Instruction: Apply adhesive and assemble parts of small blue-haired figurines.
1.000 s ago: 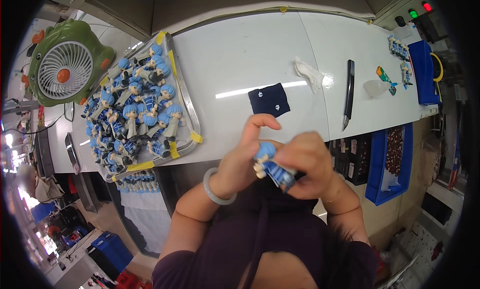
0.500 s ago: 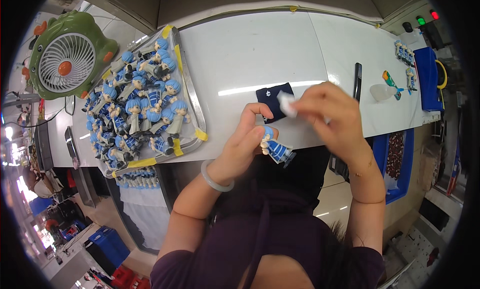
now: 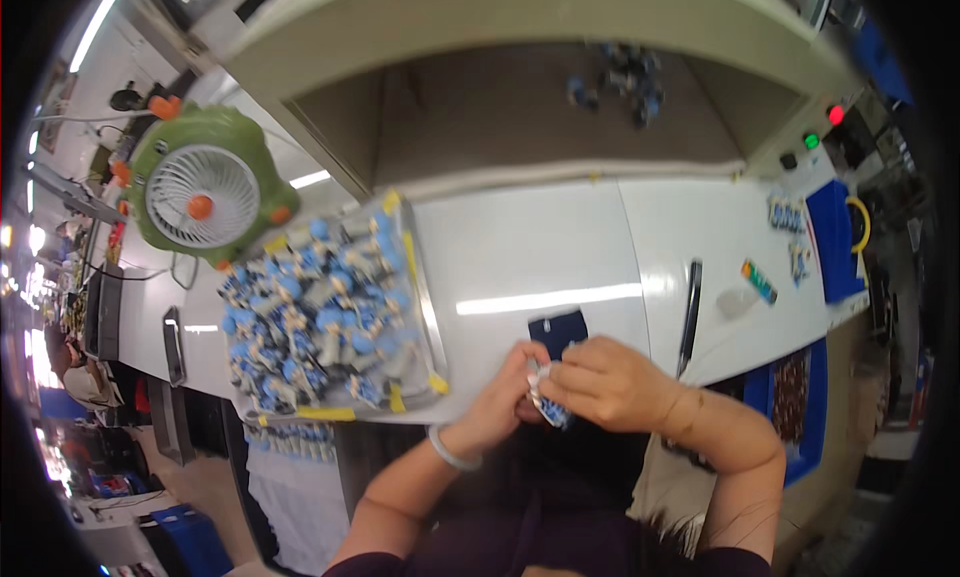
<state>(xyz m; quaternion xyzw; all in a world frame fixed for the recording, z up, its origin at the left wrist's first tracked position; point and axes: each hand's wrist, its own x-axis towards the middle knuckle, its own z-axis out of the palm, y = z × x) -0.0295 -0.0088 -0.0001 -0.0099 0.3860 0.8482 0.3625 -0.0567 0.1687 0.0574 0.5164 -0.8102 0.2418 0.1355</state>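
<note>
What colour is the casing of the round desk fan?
Green casing, with orange knobs, on the round desk fan; head view.

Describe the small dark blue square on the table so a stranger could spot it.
On the white table, look right of the tray of blue figurines. The dark blue square lies flat just beyond both hands, the only dark flat patch there.

We've got a small blue-and-white figurine [image 3: 551,409] pinched between both hands at the table's front edge, mostly hidden by fingers, just below a dark blue square pad [image 3: 558,331].

Bright overhead glare, motion blur, fisheye-bent edges.
</note>
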